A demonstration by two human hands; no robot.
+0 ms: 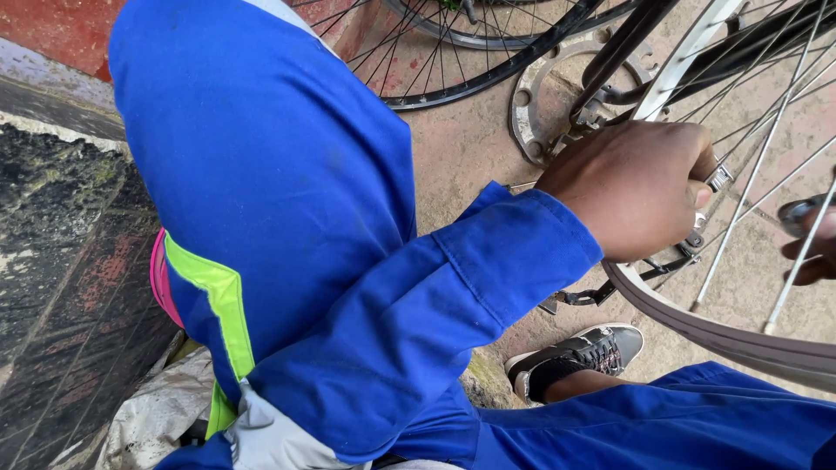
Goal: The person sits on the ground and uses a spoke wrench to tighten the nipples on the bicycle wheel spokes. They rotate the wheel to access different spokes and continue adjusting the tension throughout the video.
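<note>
Behind hand point(634, 187): spokes point(756, 165), chainring point(542, 96).

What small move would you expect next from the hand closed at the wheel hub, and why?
Probably a short turn of the small metal fitting. The left hand is closed around the hub area of the bicycle wheel, with that fitting poking out past its knuckles. The right hand shows only at the frame edge, behind the spokes, seemingly steadying the far side. What the left fingers grip is hidden.

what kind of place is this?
Likely an outdoor or open-fronted bicycle repair spot. The left hand grips hardware at a spoked silver bicycle wheel; a second black-rimmed spoked wheel and a toothed metal chainring rest on the bare concrete ground.
</note>
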